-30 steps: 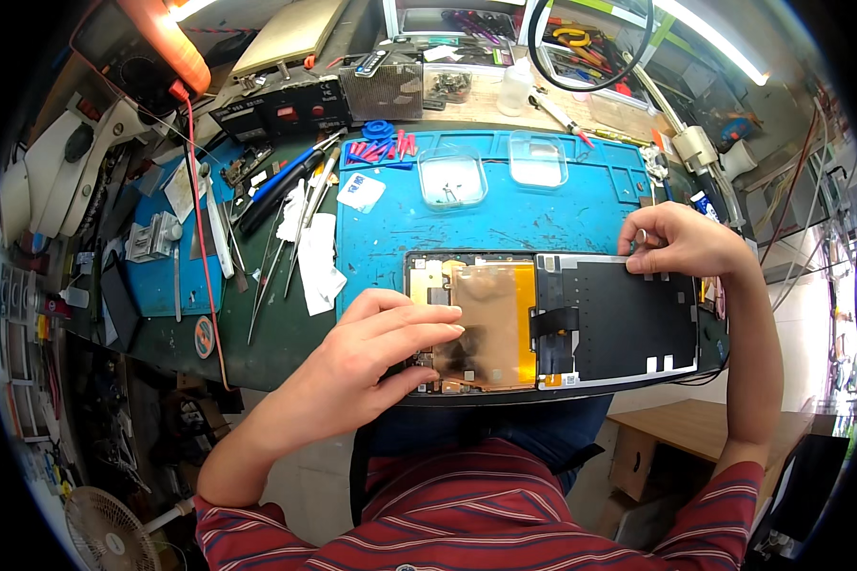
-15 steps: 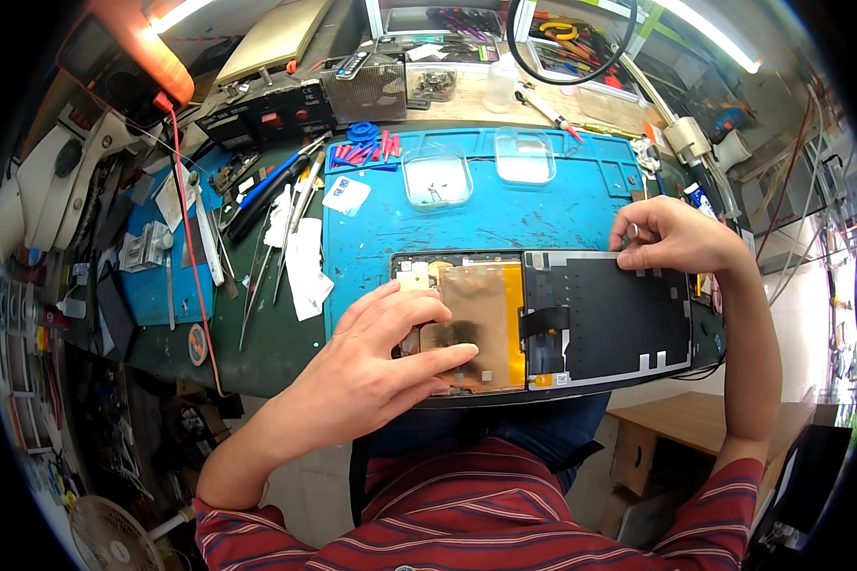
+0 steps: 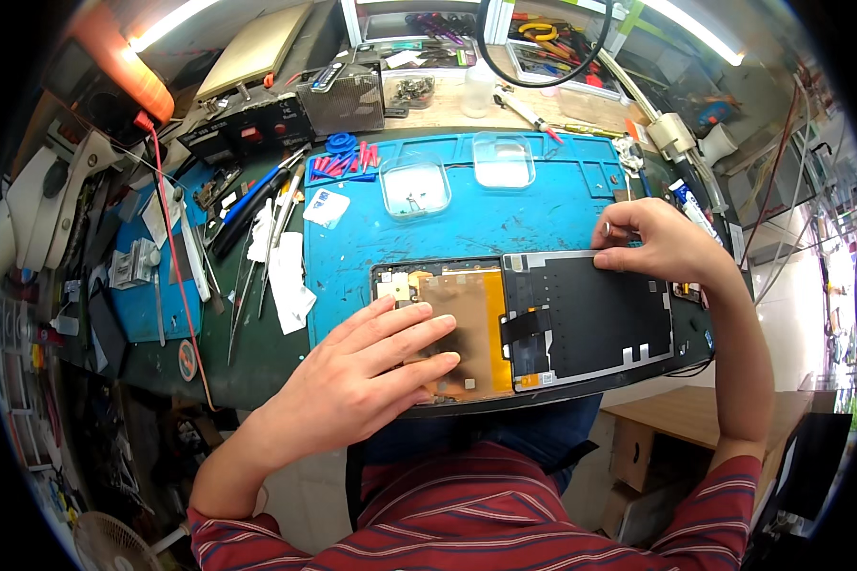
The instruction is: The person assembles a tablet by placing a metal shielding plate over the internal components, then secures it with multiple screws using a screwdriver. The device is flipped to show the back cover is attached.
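Observation:
An opened tablet lies at the front edge of the blue mat (image 3: 390,228). Its left half (image 3: 476,333) shows copper-coloured shielding and a yellow strip; a black panel (image 3: 590,319) forms the right half, joined by a dark ribbon (image 3: 524,326). My left hand (image 3: 371,371) rests with fingers spread across the copper side. At the panel's upper edge, my right hand (image 3: 657,243) is closed round a small metal object (image 3: 615,231), thumb touching the edge. Two clear plastic trays (image 3: 415,190) sit beyond the tablet, the right one (image 3: 504,162) slightly farther back.
Pens, tweezers (image 3: 248,285) and white tissue (image 3: 293,281) crowd the bench left of the mat, with a red cable (image 3: 173,285) crossing it. A black power unit (image 3: 248,133), plastic bottle (image 3: 476,90) and black loop (image 3: 543,76) are behind. A lamp arm (image 3: 673,133) stands at back right.
My left hand's fingers have spread and lie flatter over the copper side. My right hand stays at the panel's upper edge. The whole bench has shifted leftward in the picture.

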Demonstrator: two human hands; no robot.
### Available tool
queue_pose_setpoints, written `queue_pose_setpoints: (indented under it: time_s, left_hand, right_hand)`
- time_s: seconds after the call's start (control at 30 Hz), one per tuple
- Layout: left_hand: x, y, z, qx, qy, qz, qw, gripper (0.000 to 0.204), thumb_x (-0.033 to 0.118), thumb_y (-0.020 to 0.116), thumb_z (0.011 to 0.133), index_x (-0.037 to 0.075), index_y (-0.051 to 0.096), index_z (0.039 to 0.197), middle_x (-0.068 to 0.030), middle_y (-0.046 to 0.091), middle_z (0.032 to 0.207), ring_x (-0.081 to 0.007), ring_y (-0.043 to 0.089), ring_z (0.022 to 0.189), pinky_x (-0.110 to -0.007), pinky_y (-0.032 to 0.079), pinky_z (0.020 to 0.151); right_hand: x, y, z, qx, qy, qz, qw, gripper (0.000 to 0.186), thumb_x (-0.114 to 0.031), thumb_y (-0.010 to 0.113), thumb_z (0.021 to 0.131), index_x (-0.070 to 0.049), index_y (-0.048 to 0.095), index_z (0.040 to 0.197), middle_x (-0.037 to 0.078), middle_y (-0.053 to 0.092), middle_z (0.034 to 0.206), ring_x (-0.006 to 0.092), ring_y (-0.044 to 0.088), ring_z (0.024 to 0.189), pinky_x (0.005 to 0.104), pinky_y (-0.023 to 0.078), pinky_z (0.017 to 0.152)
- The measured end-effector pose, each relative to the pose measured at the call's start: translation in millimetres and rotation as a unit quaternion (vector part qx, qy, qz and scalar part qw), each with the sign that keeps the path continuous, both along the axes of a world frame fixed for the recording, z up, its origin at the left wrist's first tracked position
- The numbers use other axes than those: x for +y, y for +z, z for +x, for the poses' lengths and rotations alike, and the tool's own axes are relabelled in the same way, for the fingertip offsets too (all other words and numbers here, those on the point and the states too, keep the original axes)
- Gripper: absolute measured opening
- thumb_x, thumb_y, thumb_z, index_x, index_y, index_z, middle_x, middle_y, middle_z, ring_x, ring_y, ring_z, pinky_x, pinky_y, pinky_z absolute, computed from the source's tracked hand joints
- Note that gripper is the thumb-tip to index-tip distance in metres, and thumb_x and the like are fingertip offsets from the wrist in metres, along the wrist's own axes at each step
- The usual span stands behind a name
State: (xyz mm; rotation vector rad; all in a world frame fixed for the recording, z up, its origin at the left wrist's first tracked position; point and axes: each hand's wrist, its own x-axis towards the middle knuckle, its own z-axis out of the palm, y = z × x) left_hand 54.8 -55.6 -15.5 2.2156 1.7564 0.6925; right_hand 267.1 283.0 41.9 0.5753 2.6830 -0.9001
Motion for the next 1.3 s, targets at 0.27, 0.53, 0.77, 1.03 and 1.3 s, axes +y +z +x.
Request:
queue_pose_setpoints:
  time_s: [0.27, 0.53, 0.77, 1.03, 1.3]
  left_hand:
    - [-1, -1, 7, 0.03, 0.008, 0.02, 0.999, 0.067, 0.047, 0.08, 0.082, 0.014, 0.067, 0.139, -0.0129, 0.061, 0.151, -0.0353, 0.056, 0.142, -0.053, 0.047, 0.117]
    - [0, -6, 10, 0.058, 0.007, 0.039, 0.998, 0.072, 0.047, 0.082, 0.079, 0.019, 0.066, 0.143, -0.0136, 0.06, 0.151, -0.0361, 0.058, 0.14, -0.053, 0.049, 0.116]
    - [-3, -6, 11, 0.078, 0.019, 0.032, 0.996, 0.07, 0.051, 0.08, 0.084, 0.02, 0.066, 0.145, -0.0131, 0.059, 0.153, -0.0342, 0.057, 0.142, -0.052, 0.046, 0.118]
    - [-3, -7, 10, 0.079, 0.016, 0.026, 0.996, 0.063, 0.052, 0.078, 0.089, 0.021, 0.069, 0.143, -0.0124, 0.059, 0.153, -0.0332, 0.056, 0.143, -0.05, 0.046, 0.119]
    - [-4, -5, 8, 0.075, 0.009, 0.008, 0.997, 0.064, 0.052, 0.072, 0.095, 0.017, 0.063, 0.148, -0.0112, 0.057, 0.155, -0.032, 0.052, 0.145, -0.049, 0.042, 0.122]
  right_hand:
    - [-15, 0, 11, 0.036, -0.023, 0.06, 0.997, 0.023, -0.016, 0.083, 0.086, -0.001, 0.073, 0.1, 0.01, 0.065, 0.086, 0.0228, 0.064, 0.084, 0.0366, 0.053, 0.078]
    - [-36, 1, 13, 0.117, -0.058, 0.151, 0.98, 0.017, -0.009, 0.082, 0.088, -0.002, 0.072, 0.099, 0.009, 0.066, 0.092, 0.021, 0.066, 0.081, 0.035, 0.053, 0.075]
    - [-122, -14, -2, 0.25, 0.178, 0.237, 0.922, 0.041, -0.014, 0.079, 0.079, -0.005, 0.073, 0.119, 0.008, 0.071, 0.124, 0.0203, 0.071, 0.103, 0.0292, 0.059, 0.069]
    - [-137, -35, -13, 0.269, 0.197, 0.294, 0.896, 0.036, -0.015, 0.068, 0.091, 0.001, 0.073, 0.123, 0.014, 0.071, 0.137, 0.0247, 0.066, 0.131, 0.024, 0.057, 0.065]
    - [-135, -36, -14, 0.247, 0.197, 0.271, 0.909, 0.038, -0.017, 0.07, 0.091, 0.001, 0.073, 0.124, 0.014, 0.07, 0.138, 0.0242, 0.067, 0.13, 0.0232, 0.058, 0.066]
